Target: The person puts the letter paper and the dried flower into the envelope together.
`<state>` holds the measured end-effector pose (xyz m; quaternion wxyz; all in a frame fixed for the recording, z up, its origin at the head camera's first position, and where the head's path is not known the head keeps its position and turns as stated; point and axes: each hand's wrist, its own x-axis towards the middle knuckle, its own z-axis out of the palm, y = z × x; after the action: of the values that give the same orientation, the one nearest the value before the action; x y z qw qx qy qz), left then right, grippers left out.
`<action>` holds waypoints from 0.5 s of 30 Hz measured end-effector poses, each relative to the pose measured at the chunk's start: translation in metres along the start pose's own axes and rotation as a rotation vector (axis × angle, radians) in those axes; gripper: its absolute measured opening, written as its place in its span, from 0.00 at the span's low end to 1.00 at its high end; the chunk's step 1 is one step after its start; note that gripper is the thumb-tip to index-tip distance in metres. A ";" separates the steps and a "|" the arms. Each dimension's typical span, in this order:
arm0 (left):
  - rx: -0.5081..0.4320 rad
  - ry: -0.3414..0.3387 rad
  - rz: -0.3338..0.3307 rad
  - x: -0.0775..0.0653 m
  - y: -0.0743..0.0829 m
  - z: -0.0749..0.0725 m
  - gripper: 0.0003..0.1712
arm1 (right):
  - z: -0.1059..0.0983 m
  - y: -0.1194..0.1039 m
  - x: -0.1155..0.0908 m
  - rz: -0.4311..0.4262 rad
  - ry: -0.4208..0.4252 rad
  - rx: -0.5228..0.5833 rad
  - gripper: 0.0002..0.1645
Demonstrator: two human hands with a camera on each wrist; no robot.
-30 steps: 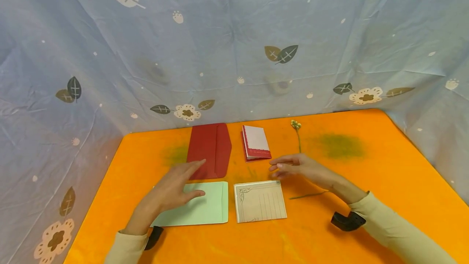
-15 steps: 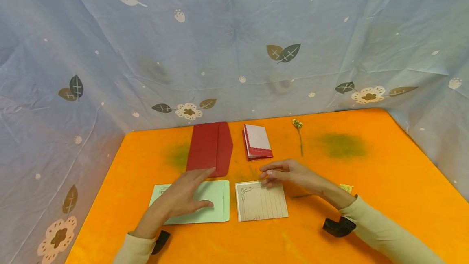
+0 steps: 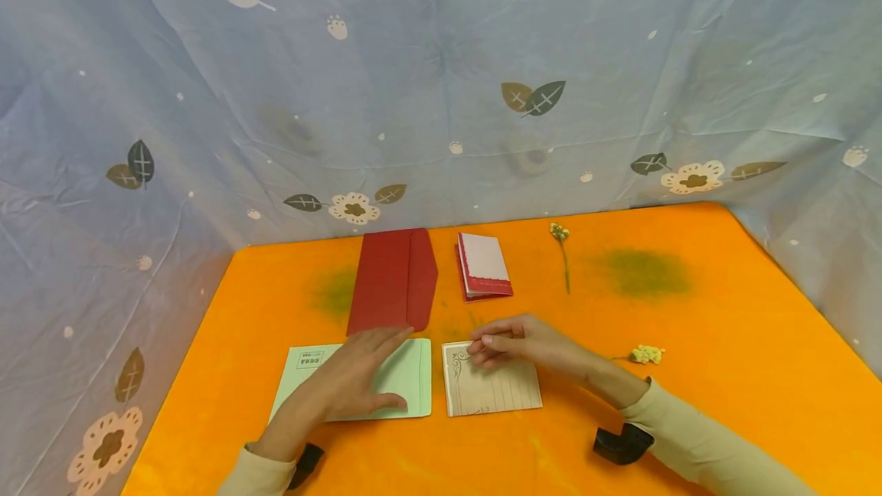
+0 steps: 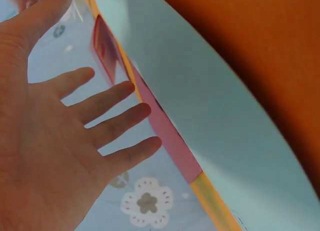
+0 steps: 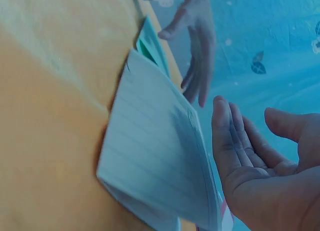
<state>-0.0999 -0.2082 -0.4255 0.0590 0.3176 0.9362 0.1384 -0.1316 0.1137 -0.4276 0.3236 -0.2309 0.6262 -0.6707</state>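
My left hand (image 3: pixel 347 377) hovers over a mint-green envelope (image 3: pixel 416 362) at the front left. In the left wrist view the hand's fingers (image 4: pixel 112 126) are spread, with the envelope (image 4: pixel 200 86) to their right. Over the upper part of a cream lined card (image 3: pixel 492 395) is my right hand (image 3: pixel 517 344), its fingers loosely bent. From the right wrist, that hand (image 5: pixel 265 166) appears beside the folded card (image 5: pixel 155 136), palm bare. Neither hand holds anything.
Behind lie a red envelope (image 3: pixel 389 274) and a folded white-and-red card (image 3: pixel 485 260). One yellow flower sprig (image 3: pixel 560 234) lies at the back. Another sprig (image 3: pixel 646 355) is near my right forearm. A patterned blue curtain (image 3: pixel 441 83) encloses the orange tabletop (image 3: pixel 744 312).
My right hand has moved left and slightly nearer, from beside the cream card to over it, uncovering the front sprig's blossoms. My left hand has shifted right and nearer over the green envelope.
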 end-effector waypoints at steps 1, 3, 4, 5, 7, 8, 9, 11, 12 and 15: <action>-0.005 -0.011 -0.005 0.000 0.001 0.001 0.59 | 0.003 0.001 0.001 0.004 -0.007 0.001 0.26; -0.003 -0.028 -0.005 -0.001 0.003 0.002 0.59 | 0.008 0.003 0.002 0.008 -0.024 0.003 0.26; -0.002 -0.038 -0.004 -0.001 0.003 0.003 0.59 | 0.010 0.004 0.003 0.008 -0.035 0.009 0.26; -0.002 -0.043 0.000 -0.001 0.004 0.004 0.59 | 0.012 0.005 0.003 0.005 -0.045 0.014 0.26; 0.006 -0.053 0.003 0.000 0.004 0.004 0.59 | 0.015 0.007 0.004 0.009 -0.053 0.029 0.27; 0.010 -0.057 0.004 0.001 0.005 0.005 0.60 | 0.017 0.008 0.005 0.007 -0.059 0.032 0.27; 0.009 -0.063 0.000 0.001 0.005 0.005 0.60 | 0.019 0.009 0.005 0.004 -0.068 0.037 0.27; 0.006 -0.079 -0.013 0.002 0.006 0.005 0.60 | 0.023 0.011 0.007 0.001 -0.082 0.041 0.27; 0.006 -0.088 -0.019 0.002 0.006 0.005 0.60 | 0.025 0.012 0.008 0.001 -0.086 0.042 0.26; 0.005 -0.107 -0.024 0.003 0.008 0.006 0.60 | 0.031 0.015 0.010 -0.001 -0.093 0.051 0.26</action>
<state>-0.0967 -0.1989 -0.4288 0.1099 0.3132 0.9359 0.1183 -0.1142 0.0844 -0.4403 0.3577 -0.2537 0.5930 -0.6753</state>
